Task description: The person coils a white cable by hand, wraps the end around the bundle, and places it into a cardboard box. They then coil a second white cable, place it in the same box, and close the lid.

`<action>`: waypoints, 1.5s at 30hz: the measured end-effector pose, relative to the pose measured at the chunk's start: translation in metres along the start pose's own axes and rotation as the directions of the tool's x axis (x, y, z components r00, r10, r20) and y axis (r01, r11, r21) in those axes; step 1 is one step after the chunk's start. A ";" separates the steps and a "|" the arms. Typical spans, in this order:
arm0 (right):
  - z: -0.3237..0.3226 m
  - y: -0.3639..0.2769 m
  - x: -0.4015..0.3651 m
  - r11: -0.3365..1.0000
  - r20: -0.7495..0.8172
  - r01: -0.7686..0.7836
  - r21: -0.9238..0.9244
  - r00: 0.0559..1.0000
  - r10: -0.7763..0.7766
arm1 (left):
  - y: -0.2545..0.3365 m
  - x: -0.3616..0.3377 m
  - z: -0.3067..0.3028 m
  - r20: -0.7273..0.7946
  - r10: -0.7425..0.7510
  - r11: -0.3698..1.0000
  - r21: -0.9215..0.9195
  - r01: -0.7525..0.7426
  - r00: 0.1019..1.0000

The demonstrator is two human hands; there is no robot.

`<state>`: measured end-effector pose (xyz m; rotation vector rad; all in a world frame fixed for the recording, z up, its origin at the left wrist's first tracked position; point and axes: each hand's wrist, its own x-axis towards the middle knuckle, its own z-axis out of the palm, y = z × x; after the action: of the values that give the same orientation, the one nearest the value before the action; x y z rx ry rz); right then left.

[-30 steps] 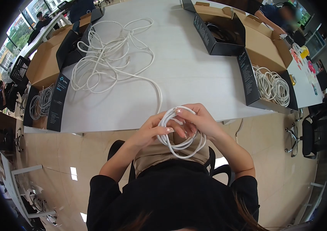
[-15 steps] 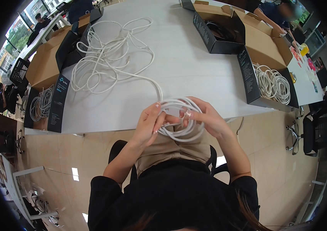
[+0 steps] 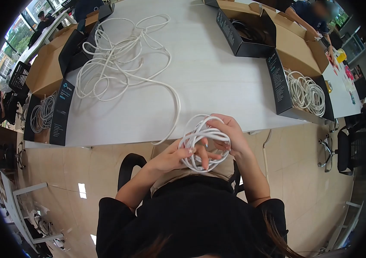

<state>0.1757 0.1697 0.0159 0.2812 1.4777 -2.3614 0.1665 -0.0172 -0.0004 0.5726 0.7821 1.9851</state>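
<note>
A round coil of white cable (image 3: pixel 193 138) is held between both hands over my lap, just off the table's front edge. My left hand (image 3: pixel 174 158) grips its lower left side, with the thumb on the strands and fingers reaching through the middle of the loops. Closed around the upper right side is my right hand (image 3: pixel 234 136), some of its fingers hidden by the strands. A loose tangle of white cable (image 3: pixel 118 64) lies on the table, one strand curving from it down to the front edge near my left hand. A cable end shows within the tangle.
Open black boxes with cardboard lids stand on the white table (image 3: pixel 209 77): a left box (image 3: pixel 62 112) and a right box (image 3: pixel 280 92) hold coiled white cable, and a back box (image 3: pixel 252 48) holds dark cable. Another person (image 3: pixel 310 19) works at the back right.
The coil has moved down toward my lap and tilted. My left hand has shifted lower, its fingers now through the loops. The loose strand hangs wider, further left at the table edge.
</note>
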 end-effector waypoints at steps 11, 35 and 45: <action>0.011 -0.011 -0.011 0.963 0.087 0.186 -0.197 0.981 -0.172 | 0.002 -0.001 -0.003 -0.379 -0.004 0.997 -0.076 -0.027 0.926; 0.023 -0.022 -0.002 0.606 0.002 0.579 -0.545 0.724 -0.690 | 0.001 0.001 0.012 -0.312 0.136 0.987 -0.036 -0.155 0.940; 0.020 -0.019 -0.002 0.656 -0.119 0.622 -0.427 0.680 -0.723 | 0.000 0.001 0.008 -0.204 0.111 0.993 0.049 -0.103 0.973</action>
<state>0.1703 0.1595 0.0409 -0.0694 2.4768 -2.5730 0.1707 -0.0142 0.0054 0.4434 0.9347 2.1569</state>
